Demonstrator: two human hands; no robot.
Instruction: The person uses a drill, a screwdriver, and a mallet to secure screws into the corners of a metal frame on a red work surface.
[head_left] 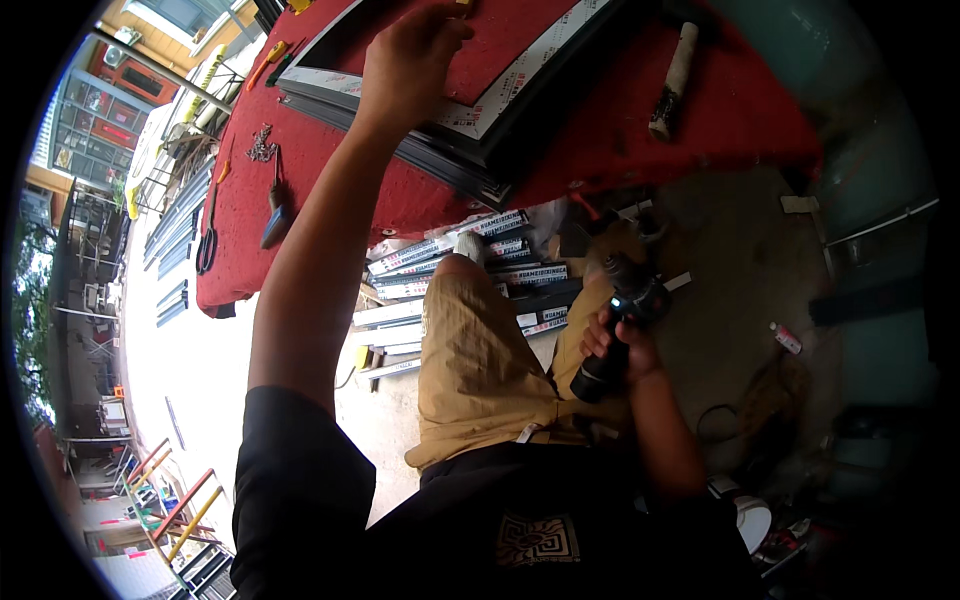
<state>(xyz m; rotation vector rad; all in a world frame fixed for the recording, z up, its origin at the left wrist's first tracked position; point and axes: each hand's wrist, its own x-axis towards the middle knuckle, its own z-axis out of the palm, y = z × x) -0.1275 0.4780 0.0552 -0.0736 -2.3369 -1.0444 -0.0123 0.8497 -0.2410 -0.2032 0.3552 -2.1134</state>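
Note:
A black cordless drill (640, 298) is gripped by my right hand (628, 345), held low beside my right knee and pointing away from me, with a small light glowing on it. My left hand (415, 60) stretches forward over a dark metal frame (484, 112) with white printed film on its faces. Its fingers are bent together next to a small yellowish piece (464, 5) at the picture's top edge; what they pinch is too small to make out. The frame lies on a table with a red cloth (590, 155).
On the cloth lie a hammer (672, 85) at the right, and a screwdriver (274, 215), a pile of small screws (262, 145), scissors (209, 235) and an orange-handled tool (265, 65) at the left. Film-wrapped profiles (400, 290) lie on the floor under the table's edge.

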